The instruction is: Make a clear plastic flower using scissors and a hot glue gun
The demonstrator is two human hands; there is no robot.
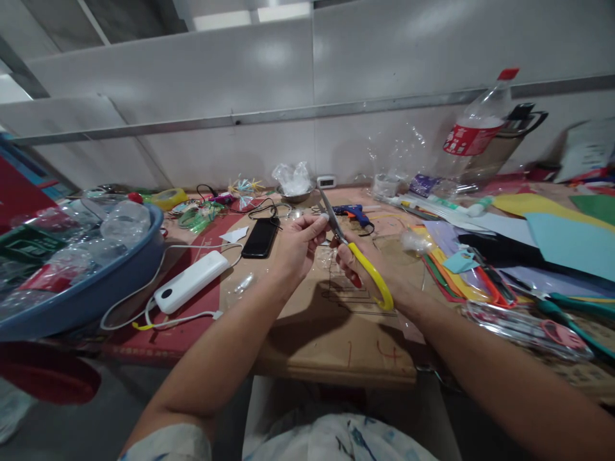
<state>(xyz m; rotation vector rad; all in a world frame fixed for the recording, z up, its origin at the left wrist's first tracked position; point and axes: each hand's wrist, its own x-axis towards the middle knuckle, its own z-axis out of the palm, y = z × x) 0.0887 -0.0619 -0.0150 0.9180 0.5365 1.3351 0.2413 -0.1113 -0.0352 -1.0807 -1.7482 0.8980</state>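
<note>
Yellow-handled scissors [369, 272] are in my right hand [358, 259], whose fingers are wrapped round them, with the blades angled up and away to the left. Just left of the blades, my left hand [303, 243] is closed in a pinch on something small and whitish that I cannot make out. Both hands are above a brown cardboard sheet [307, 346] marked with pen lines. Beyond them on the table rests a blue glue gun [353, 212]. A black phone [261, 237] lies left of my left hand.
At the left stands a blue basin [144, 256] of plastic bottles; nearer me is a white power bank [192, 282] with cables. Coloured sheets [571, 243], green-handled pliers [571, 307] and a large bottle [475, 128] are at the right. A wall closes off the back.
</note>
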